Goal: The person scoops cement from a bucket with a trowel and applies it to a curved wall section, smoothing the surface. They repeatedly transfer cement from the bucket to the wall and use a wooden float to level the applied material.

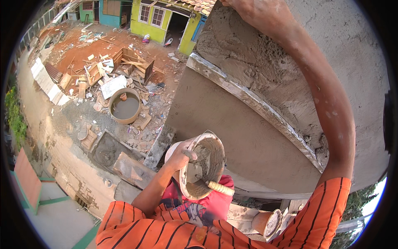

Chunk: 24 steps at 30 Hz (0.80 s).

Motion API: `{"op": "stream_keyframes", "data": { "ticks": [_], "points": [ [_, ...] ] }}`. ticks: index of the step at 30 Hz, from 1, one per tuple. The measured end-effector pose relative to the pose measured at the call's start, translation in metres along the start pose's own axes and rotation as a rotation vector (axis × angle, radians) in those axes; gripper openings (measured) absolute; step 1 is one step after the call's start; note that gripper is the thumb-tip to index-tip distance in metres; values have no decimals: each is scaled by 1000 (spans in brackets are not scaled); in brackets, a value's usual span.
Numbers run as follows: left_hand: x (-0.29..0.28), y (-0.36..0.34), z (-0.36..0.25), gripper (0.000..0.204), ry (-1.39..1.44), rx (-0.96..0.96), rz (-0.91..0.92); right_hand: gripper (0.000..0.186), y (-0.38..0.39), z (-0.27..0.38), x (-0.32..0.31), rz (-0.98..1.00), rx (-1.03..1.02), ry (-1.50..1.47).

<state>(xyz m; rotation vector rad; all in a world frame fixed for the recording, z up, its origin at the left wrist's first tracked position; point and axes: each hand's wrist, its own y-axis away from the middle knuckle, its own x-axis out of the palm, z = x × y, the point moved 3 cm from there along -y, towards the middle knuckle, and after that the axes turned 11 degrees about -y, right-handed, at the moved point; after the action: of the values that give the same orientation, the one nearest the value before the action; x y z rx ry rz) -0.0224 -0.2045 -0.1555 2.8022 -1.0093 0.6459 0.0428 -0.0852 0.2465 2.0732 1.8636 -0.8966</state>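
Observation:
My left hand (pixel 181 156) grips the rim of a round bucket (pixel 224 155) tilted in front of my body. Grey wet mortar (pixel 203 155) coats its inside. A trowel lies in the bucket, its pale ribbed handle (pixel 220 188) sticking out over the near rim. High up, my right hand (pixel 259 14) reaches to the rough grey mortar (pixel 232 41) on the wall. The picture's top edge cuts off its fingers, so whether they hold anything is hidden. Below that arm, a long mortar-spattered straight strip (pixel 257 103) runs along the wall between rough and smoother plaster (pixel 224 120).
Red printed cloth (pixel 222 197) shows under the bucket. A second bucket (pixel 265 223) stands on boards at lower right. Far below lie a round tub of grey water (pixel 124 106), a mortar trough (pixel 108 151), broken wood (pixel 132 62) and rubble. A yellow-green house (pixel 159 20) stands beyond.

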Motion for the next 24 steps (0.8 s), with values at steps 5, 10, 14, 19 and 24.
{"op": "stream_keyframes", "data": {
  "ticks": [5,10,14,19,24],
  "points": [
    [1,-5,-1,70,-11,87,43,32,6,6,7,-28,0,85],
    [4,-7,-4,75,-41,28,25,21,31,75,-38,282,360,-616],
    [-1,7,-28,76,-41,-34,-61,14,119,159,-34,933,587,-1109],
    [0,5,-13,76,-34,-38,-37,25,236,291,-16,1148,1120,-1070],
    [4,-1,-10,67,-116,-44,-45,34,240,433,25,882,1116,-1151]
  ]
}}
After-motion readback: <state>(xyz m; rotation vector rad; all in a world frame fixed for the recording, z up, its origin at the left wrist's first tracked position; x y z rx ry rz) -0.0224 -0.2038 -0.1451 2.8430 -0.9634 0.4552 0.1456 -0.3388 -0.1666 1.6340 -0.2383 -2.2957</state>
